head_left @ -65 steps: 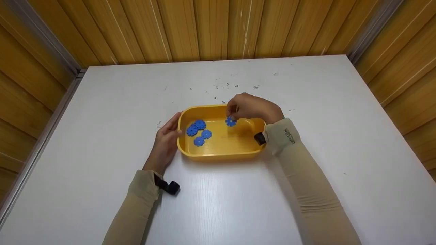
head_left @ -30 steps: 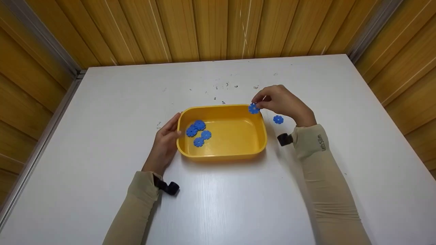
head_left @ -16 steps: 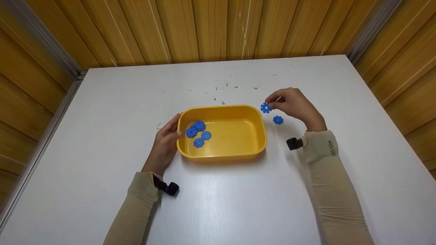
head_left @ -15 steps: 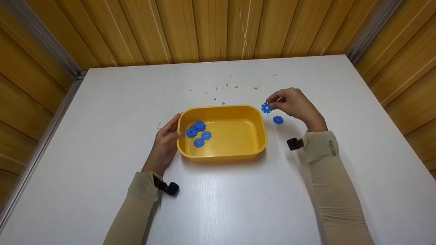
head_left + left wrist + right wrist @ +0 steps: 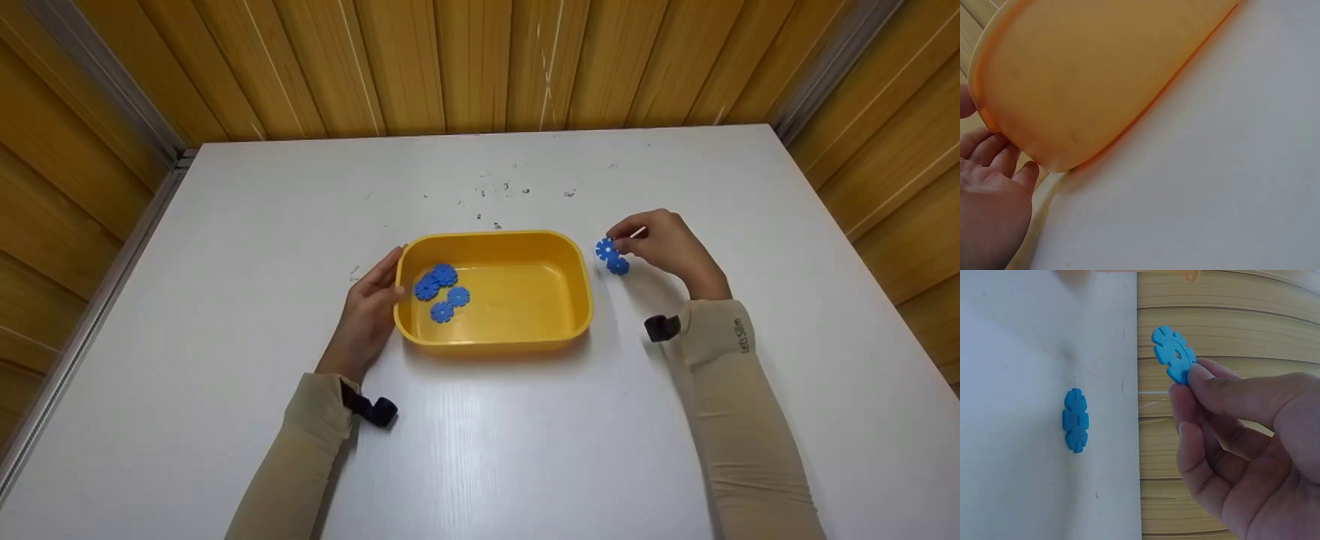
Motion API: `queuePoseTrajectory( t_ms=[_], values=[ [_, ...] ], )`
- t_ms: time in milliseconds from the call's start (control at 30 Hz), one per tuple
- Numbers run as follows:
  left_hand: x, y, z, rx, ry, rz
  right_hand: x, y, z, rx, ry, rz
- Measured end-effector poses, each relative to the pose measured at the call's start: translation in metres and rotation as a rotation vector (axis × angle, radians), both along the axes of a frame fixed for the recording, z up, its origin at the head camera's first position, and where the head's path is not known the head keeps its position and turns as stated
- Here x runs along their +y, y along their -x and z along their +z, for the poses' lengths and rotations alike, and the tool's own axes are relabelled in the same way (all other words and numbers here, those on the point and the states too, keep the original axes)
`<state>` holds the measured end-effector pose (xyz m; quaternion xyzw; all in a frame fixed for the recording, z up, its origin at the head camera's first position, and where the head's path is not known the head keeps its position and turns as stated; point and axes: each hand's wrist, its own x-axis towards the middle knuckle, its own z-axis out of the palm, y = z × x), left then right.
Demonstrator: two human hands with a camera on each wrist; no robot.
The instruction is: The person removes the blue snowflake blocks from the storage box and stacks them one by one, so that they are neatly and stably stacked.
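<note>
Your right hand [image 5: 667, 246], thumb and finger closed together, pinches a blue disc [image 5: 603, 250], right of centre; second disc [image 5: 618, 266] on the table [image 5: 525, 450], just below in frame. Your left hand [image 5: 367, 315] grips the yellow tub [image 5: 517, 304], mid-frame; more discs [image 5: 444, 274] inside, left.

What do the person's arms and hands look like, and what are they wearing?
The left arm wears a long, snug beige cloth sleeve. The right arm has a matching beige cloth sleeve, with dark lettering near its cuff. A small black gadget sits at each wrist: left, right. The left hand and right hand wear no gloves.
</note>
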<state>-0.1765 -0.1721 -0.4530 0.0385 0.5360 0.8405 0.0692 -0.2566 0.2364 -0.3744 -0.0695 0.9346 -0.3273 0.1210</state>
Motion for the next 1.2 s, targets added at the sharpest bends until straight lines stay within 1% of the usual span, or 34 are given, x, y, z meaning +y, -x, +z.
queuePoseTrajectory(
  t_ms=[300,633,900,1033,1200],
  values=[
    [0.001,0.001,0.001,0.009,-0.029,-0.013,0.011,0.001,-0.014,-0.013,-0.006,-0.02],
    [0.001,0.001,0.001,0.013,-0.007,-0.012,0.019,-0.001,-0.023,-0.057,0.014,-0.046],
    [-0.001,0.0,0.0,0.019,0.006,-0.005,0.025,0.002,-0.031,-0.058,0.001,-0.05],
    [-0.001,-0.001,0.0,0.02,0.02,0.005,0.025,0.003,-0.033,-0.072,-0.004,-0.057],
    [-0.002,-0.001,-0.001,0.027,0.023,0.001,0.025,0.004,-0.034,-0.083,-0.006,-0.061]
  ],
)
